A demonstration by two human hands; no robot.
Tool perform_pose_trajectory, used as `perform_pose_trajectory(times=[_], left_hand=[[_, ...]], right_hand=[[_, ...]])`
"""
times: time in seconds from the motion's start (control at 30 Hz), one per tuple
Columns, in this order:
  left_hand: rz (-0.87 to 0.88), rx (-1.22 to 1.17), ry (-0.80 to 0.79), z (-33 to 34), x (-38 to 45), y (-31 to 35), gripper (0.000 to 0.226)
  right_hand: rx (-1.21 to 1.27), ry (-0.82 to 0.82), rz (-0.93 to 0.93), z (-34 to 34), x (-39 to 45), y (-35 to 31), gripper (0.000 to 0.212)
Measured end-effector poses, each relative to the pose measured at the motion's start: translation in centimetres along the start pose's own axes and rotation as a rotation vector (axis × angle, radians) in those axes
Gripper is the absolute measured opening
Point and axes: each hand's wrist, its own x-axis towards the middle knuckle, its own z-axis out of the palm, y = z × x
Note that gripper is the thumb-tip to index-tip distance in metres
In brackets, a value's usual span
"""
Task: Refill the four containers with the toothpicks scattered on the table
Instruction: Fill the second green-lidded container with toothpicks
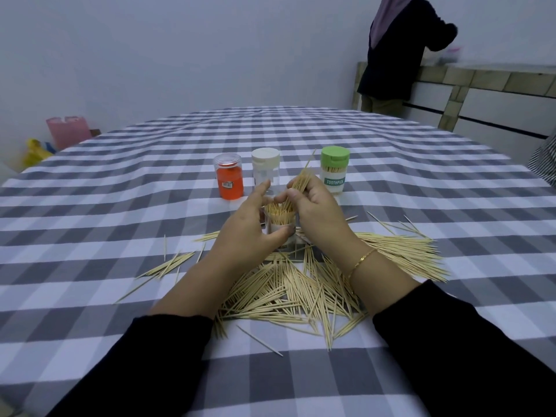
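A clear open container (281,227) stands upright between my hands, packed with toothpicks standing on end. My left hand (249,227) grips its side, thumb across the front. My right hand (319,212) pinches a bundle of toothpicks (302,180) tilted over the container's mouth. Many loose toothpicks (301,290) lie in a heap on the checked tablecloth (120,206) under my forearms. Behind stand three closed containers: an orange one (230,180), a white-lidded one (266,168) and a green-lidded one (334,170) labelled TOOTHPICK and full.
Another dense row of toothpicks (400,251) lies to the right of my right wrist. A person (400,46) stands at a counter at the back right. A pink bag (67,130) and a yellow one (34,152) sit beyond the table's left edge.
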Motion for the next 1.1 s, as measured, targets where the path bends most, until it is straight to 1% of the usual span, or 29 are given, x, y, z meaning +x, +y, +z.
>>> perform_pose_trajectory(times=[0.17,0.3,0.43,0.53,0.63,0.73,0.8,0.87,0.97,1.03,1.1], left_hand=[[0.007,-0.009,0.007,0.0,0.0,0.1,0.090],[-0.001,-0.022,0.006,-0.1,0.0,0.2,0.091],[-0.001,-0.025,0.007,-0.1,0.0,0.3,0.091],[0.001,-0.027,0.009,-0.1,0.0,0.2,0.090],[0.002,-0.033,0.003,0.0,0.0,0.2,0.091],[0.007,-0.038,-0.002,0.0,0.0,0.0,0.092],[0.010,-0.033,-0.006,0.0,0.0,-0.1,0.092],[0.008,-0.033,-0.008,0.0,0.0,-0.1,0.093],[0.008,-0.036,-0.007,0.0,0.0,-0.1,0.093],[0.010,-0.033,-0.011,0.0,0.0,0.0,0.093],[0.012,-0.027,-0.014,0.0,0.0,0.0,0.092]], right_hand=[[-0.020,0.007,0.019,0.1,0.1,0.1,0.015],[-0.095,0.026,0.007,0.4,0.1,0.2,0.009],[-0.163,0.012,0.030,0.4,0.0,0.1,0.015],[-0.218,-0.016,0.040,0.3,-0.1,-0.1,0.017],[-0.225,-0.040,0.077,0.2,-0.1,-0.1,0.012],[-0.238,-0.133,0.121,-0.3,0.1,-0.6,0.013],[-0.253,-0.190,0.106,-0.6,0.2,-0.8,0.014],[-0.246,-0.213,0.092,-0.8,0.1,-0.8,0.016],[-0.186,-0.178,0.099,-0.8,0.0,-0.5,0.025],[-0.133,-0.155,0.073,-0.8,0.0,-0.2,0.036],[-0.053,-0.141,0.001,-0.8,-0.1,-0.2,0.047]])
